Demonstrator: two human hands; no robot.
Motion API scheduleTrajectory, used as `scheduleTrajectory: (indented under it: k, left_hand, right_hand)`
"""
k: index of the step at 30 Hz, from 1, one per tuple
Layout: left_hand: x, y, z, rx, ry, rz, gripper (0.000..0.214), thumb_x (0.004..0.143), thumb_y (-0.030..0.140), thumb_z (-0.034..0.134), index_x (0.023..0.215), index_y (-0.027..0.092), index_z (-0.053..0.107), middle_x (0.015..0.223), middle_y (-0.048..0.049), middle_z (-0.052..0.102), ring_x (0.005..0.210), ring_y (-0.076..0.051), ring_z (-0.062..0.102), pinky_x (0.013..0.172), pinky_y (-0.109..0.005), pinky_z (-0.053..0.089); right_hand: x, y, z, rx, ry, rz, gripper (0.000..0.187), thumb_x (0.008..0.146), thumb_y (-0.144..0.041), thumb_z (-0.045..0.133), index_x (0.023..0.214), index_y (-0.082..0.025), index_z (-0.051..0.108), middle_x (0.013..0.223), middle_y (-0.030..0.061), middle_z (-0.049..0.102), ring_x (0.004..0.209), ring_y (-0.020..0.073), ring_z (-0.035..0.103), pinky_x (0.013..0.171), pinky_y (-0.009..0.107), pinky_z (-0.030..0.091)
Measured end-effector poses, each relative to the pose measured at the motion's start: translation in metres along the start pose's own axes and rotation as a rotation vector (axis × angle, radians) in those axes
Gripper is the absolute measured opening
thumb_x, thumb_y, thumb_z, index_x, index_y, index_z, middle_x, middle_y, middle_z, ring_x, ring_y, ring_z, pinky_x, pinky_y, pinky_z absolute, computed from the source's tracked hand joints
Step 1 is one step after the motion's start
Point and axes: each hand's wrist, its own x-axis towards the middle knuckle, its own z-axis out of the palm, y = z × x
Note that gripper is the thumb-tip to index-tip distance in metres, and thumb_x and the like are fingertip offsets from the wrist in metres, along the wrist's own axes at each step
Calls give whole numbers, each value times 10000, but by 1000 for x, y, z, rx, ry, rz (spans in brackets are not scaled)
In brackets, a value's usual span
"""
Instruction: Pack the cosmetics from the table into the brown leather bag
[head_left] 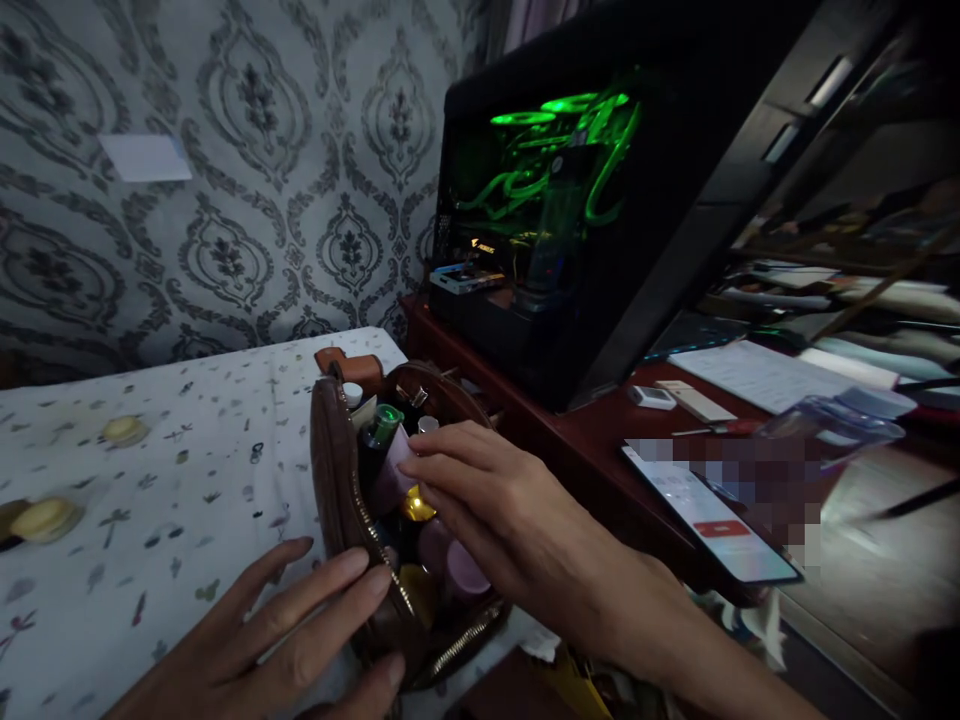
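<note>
An open brown zipped pouch [334, 480] stands on the patterned white bedsheet [150, 470], filled with small bottles and tubes: a green-capped bottle [383, 424], pink tubes [457, 565], gold caps [417, 505]. My left hand [300, 630] lies against the pouch's near left side, fingers stretched along its zipper edge and thumb under it. My right hand [495, 510] reaches over the pouch's mouth, fingers extended and resting on the bottles inside. Neither hand is closed round anything.
A dark red desk [600, 460] adjoins the bed on the right, carrying a PC case with green lighting [555, 190], a lit phone [709, 515], papers and small white items. Yellowish round objects [45, 518] lie on the sheet at left. Patterned wallpaper is behind.
</note>
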Motion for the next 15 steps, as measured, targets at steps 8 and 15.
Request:
scheduleTrajectory:
  k: [8, 15]
  left_hand:
    - [-12, -4, -17, -37, -111, 6, 350, 950, 312, 552, 1297, 320, 590, 1458, 16, 522, 1387, -191, 427, 1203, -394, 300]
    - [-78, -27, -15, 57, -402, -230, 503, 933, 73, 446, 1416, 214, 455, 1508, -130, 448, 1426, -246, 372, 1121, -483, 407]
  right_hand:
    - [-4, -15, 1, 91, 176, -3, 293, 946, -97, 462, 1163, -202, 629, 1091, 99, 706, 1013, 204, 679, 857, 346, 597]
    - [-11, -23, 24, 52, 190, -61, 279, 930, -163, 516, 1168, -221, 648, 1118, 95, 716, 1029, 238, 695, 846, 350, 609]
